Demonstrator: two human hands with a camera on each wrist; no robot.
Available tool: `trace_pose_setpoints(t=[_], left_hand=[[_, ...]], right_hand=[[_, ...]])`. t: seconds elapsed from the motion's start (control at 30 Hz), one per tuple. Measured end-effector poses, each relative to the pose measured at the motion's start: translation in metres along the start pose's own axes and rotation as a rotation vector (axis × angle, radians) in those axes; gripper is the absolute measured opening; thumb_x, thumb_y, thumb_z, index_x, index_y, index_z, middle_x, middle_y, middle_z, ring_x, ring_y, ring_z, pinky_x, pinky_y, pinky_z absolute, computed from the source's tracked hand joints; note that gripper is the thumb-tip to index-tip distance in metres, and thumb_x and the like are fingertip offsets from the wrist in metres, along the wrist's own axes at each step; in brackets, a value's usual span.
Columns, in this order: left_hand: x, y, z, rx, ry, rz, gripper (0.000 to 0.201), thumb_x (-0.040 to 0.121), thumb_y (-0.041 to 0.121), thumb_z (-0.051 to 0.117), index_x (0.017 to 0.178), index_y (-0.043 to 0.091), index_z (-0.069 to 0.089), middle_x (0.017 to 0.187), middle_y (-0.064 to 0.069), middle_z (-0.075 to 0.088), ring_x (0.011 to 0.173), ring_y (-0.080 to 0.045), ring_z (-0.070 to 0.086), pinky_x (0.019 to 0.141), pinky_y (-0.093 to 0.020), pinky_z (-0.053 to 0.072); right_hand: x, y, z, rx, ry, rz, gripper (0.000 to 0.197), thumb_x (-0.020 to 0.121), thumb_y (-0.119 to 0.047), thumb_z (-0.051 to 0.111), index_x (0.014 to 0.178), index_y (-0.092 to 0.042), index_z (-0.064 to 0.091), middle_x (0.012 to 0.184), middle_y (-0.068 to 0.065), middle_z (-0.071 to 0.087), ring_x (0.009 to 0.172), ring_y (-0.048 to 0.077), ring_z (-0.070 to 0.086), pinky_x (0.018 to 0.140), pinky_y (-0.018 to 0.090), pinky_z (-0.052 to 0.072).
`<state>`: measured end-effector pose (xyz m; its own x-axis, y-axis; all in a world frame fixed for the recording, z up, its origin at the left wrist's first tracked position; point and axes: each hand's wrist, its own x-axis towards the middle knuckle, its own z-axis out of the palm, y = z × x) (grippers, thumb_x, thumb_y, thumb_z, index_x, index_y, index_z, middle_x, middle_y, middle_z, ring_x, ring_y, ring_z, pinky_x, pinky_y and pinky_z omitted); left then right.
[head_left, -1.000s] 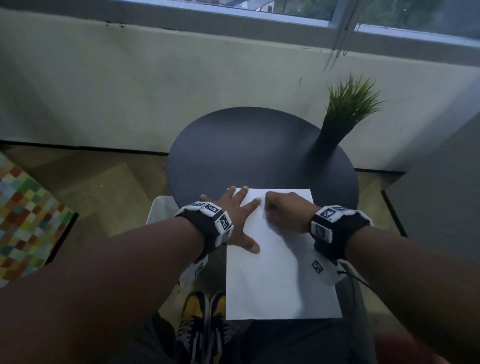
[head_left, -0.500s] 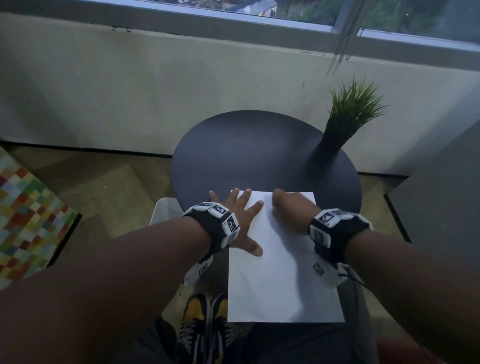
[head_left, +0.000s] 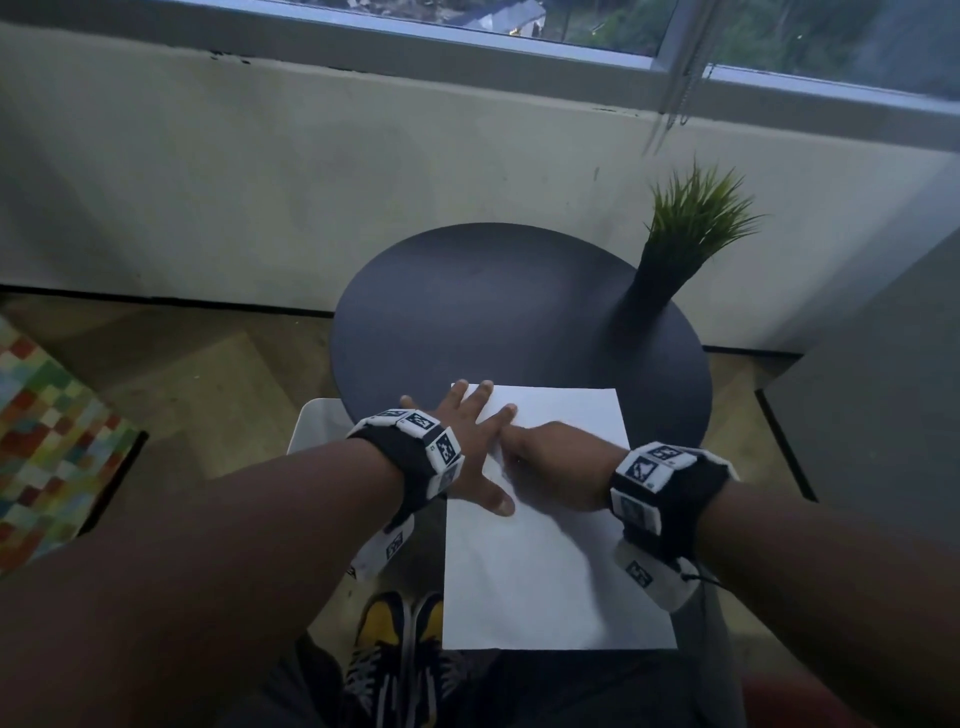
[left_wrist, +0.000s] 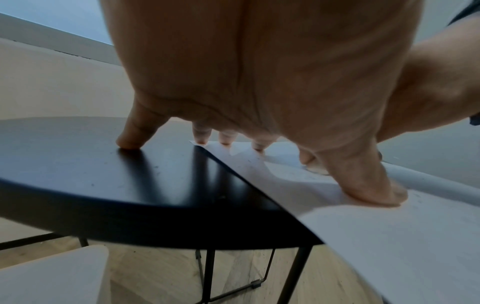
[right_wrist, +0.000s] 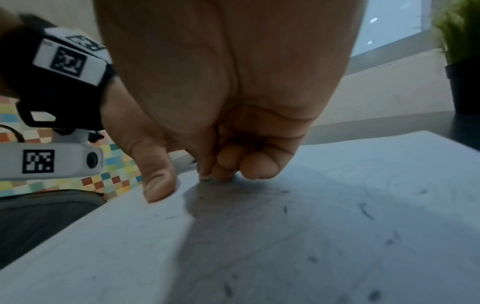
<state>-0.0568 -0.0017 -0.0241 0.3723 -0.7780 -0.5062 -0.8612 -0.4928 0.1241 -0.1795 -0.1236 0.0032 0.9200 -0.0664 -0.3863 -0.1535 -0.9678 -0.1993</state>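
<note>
The left hand (head_left: 467, 447), splayed flat, pins the paper sheet (head_left: 545, 582) to the bench (head_left: 467, 301) while the curled, empty right hand (head_left: 556, 467) seemingly presses a crease, needing a firm slide next.

Far and centre of the round table (head_left: 483, 301) lie bare, with free approach from the left. One obstruction stands on top: a potted plant (head_left: 667, 265) at the far right rim. At the near edge, the left hand (head_left: 467, 441) and right hand (head_left: 550, 467) sit just beside each other on the paper sheet (head_left: 545, 582), with no passage between them.
</note>
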Motion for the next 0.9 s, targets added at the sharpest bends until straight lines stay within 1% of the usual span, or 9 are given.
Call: trace_pose_setpoints(t=[0.1,0.17,0.23,0.33,0.5,0.63,0.73,0.83,0.9], left_hand=[[0.001,0.001,0.000,0.006,-0.006,-0.006,0.129,0.064,0.092,0.059,0.157,0.042,-0.015,0.167,0.005,-0.027,0.154,-0.028,-0.022,0.108,-0.081,0.005],[-0.001,0.000,0.001,0.009,-0.015,-0.011,0.129,0.064,0.093,0.058,0.157,0.042,-0.015,0.167,0.005,-0.027,0.154,-0.028,-0.022,0.108,-0.081,0.004],[-0.001,0.001,0.000,0.015,-0.008,-0.006,0.128,0.065,0.092,0.059,0.157,0.041,-0.014,0.167,0.004,-0.026,0.154,-0.028,-0.021,0.108,-0.081,0.006],[-0.002,0.001,-0.003,0.025,-0.002,0.002,0.128,0.066,0.090,0.061,0.158,0.041,-0.013,0.167,0.005,-0.026,0.154,-0.029,-0.020,0.108,-0.082,0.009],[-0.002,0.003,-0.002,0.040,-0.013,-0.008,0.126,0.065,0.091,0.060,0.156,0.046,-0.015,0.167,0.003,-0.027,0.154,-0.030,-0.021,0.107,-0.081,0.011],[-0.001,0.001,-0.001,0.060,-0.006,-0.008,0.122,0.064,0.093,0.059,0.154,0.052,-0.014,0.167,0.002,-0.025,0.154,-0.032,-0.020,0.107,-0.081,0.012],[0.001,0.003,-0.004,0.100,0.012,0.001,0.124,0.062,0.092,0.061,0.154,0.051,-0.011,0.169,-0.002,-0.019,0.154,-0.035,-0.016,0.107,-0.082,0.006],[-0.003,0.005,-0.010,0.164,0.027,0.034,0.122,0.064,0.089,0.063,0.156,0.048,-0.005,0.170,-0.008,-0.011,0.155,-0.039,-0.010,0.113,-0.075,0.003],[-0.003,0.006,-0.012,0.169,0.026,0.031,0.122,0.065,0.087,0.065,0.157,0.045,-0.004,0.170,-0.010,-0.010,0.155,-0.040,-0.004,0.118,-0.069,0.010]], right_hand=[[0.008,0.031,-0.015,0.069,0.080,0.175,0.004,0.093,-0.022,0.048,0.093,-0.018,0.048,0.082,0.000,0.055,0.079,0.026,0.056,0.067,0.030,0.038],[0.011,0.037,-0.018,0.100,0.170,0.255,0.010,0.096,-0.024,0.042,0.088,-0.017,0.043,0.081,0.001,0.054,0.078,0.027,0.053,0.068,0.032,0.039],[0.007,0.017,-0.008,0.046,0.186,0.179,0.016,0.099,-0.031,0.038,0.096,-0.017,0.044,0.081,0.005,0.058,0.071,0.026,0.050,0.065,0.034,0.041],[-0.005,-0.012,0.007,0.013,0.023,-0.033,0.020,0.095,-0.029,0.050,0.111,-0.018,0.048,0.091,0.008,0.067,0.072,0.028,0.056,0.064,0.034,0.045],[0.008,0.037,-0.016,0.193,0.130,0.288,0.007,0.090,-0.022,0.046,0.090,-0.016,0.050,0.092,0.007,0.065,0.086,0.028,0.060,0.076,0.037,0.050],[0.010,0.028,-0.012,0.160,0.145,0.254,0.017,0.099,-0.032,0.040,0.096,-0.015,0.044,0.093,0.009,0.062,0.088,0.034,0.059,0.081,0.043,0.050],[0.007,0.021,-0.001,0.109,0.194,0.188,0.022,0.100,-0.041,0.035,0.095,-0.020,0.041,0.079,0.003,0.056,0.079,0.031,0.058,0.069,0.038,0.046],[-0.001,0.013,0.003,0.051,0.145,0.083,0.024,0.100,-0.040,0.035,0.109,-0.021,0.047,0.086,0.007,0.065,0.074,0.028,0.058,0.066,0.035,0.047],[0.000,0.022,-0.006,0.061,0.130,0.159,0.020,0.100,-0.034,0.038,0.103,-0.017,0.048,0.089,0.010,0.064,0.078,0.030,0.058,0.071,0.037,0.050]])
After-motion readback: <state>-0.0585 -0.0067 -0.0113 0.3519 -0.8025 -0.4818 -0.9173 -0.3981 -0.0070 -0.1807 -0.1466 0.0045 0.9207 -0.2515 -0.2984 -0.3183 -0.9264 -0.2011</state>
